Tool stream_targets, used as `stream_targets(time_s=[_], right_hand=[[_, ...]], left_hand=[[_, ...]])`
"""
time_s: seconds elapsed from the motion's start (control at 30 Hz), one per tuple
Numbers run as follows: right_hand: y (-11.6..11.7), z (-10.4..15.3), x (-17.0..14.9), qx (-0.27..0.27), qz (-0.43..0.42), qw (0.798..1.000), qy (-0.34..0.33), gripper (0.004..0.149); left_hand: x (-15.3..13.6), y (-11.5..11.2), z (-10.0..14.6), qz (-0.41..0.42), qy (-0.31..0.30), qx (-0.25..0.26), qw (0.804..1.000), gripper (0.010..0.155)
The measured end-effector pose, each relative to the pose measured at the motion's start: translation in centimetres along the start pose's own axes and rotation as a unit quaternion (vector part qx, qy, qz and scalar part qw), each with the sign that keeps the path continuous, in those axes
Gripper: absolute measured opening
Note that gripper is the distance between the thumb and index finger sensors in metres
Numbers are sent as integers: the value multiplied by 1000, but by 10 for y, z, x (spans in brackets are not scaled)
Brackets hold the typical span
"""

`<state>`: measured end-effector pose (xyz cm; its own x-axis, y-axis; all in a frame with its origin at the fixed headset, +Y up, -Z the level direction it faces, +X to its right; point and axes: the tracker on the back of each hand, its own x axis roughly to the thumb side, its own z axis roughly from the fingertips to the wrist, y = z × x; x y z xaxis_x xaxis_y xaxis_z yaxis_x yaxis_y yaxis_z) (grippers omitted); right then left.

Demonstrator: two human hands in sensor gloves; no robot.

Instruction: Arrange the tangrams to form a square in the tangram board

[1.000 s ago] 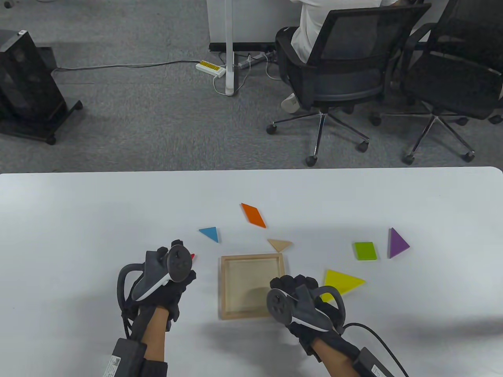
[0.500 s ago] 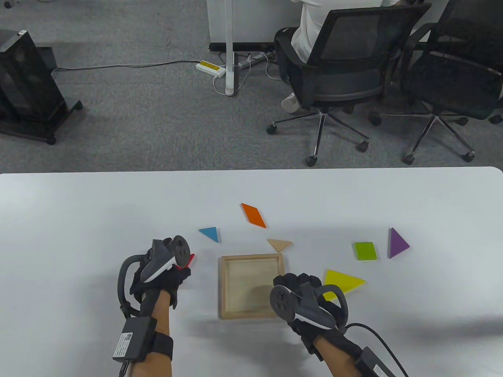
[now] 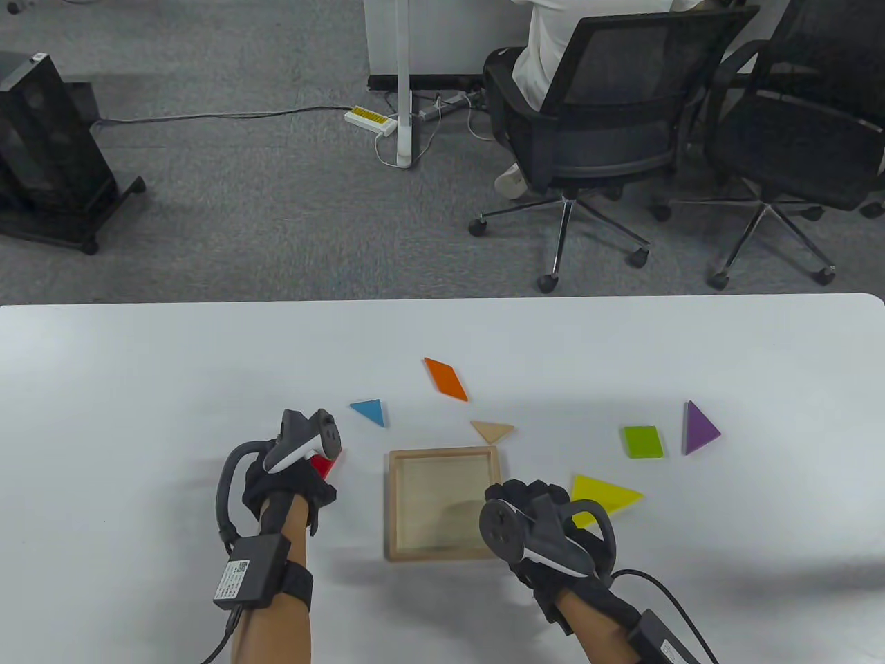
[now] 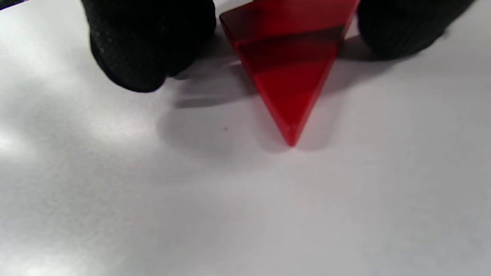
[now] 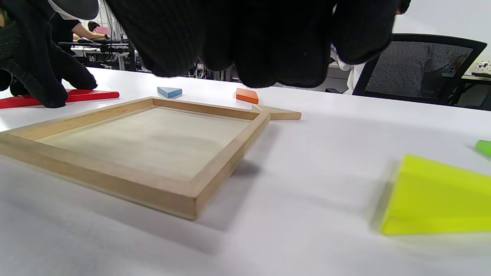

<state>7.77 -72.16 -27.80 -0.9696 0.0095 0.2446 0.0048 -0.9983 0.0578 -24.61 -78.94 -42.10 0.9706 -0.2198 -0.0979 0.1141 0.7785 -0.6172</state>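
Note:
The wooden tangram board (image 3: 442, 454) lies with nothing in it near the table's front. To its left, my left hand (image 3: 314, 469) is over the red triangle (image 3: 323, 465). In the left wrist view a gloved finger sits on each side of the red triangle (image 4: 291, 57), pinching it, and its tip rests on the table. My right hand (image 3: 527, 495) hovers at the board's right rim (image 5: 215, 168) with fingers (image 5: 268, 46) loosely curled, holding nothing. The yellow triangle (image 3: 612, 495) lies just to its right.
Loose pieces lie beyond the board: a blue triangle (image 3: 368, 411), an orange parallelogram (image 3: 446, 378), a wooden triangle (image 3: 492, 430), a green square (image 3: 642, 441) and a purple triangle (image 3: 700, 429). Past the table's far edge are office chairs (image 3: 622, 111) and a seated person.
My left hand turned at the wrist and shifted slightly right, so more of the red triangle shows. The right hand drifted a little right and nearer the front edge.

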Motion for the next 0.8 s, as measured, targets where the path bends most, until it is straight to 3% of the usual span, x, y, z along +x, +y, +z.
stream_targets(time_s=[0.17,0.47,0.8], right_hand=[[0,-1,-4,0,1,1000,5,57],[-5,-1,-10,-9,-8,1000,12,57],[-6,-2,-14,-12,-6,1000,15,57]], left_hand=[[1,6,-6,-3,10,12,1000,89],[-2,5,-11,-34,-29,59,997,87],[-7,24,16,35,-110,163,980,92]])
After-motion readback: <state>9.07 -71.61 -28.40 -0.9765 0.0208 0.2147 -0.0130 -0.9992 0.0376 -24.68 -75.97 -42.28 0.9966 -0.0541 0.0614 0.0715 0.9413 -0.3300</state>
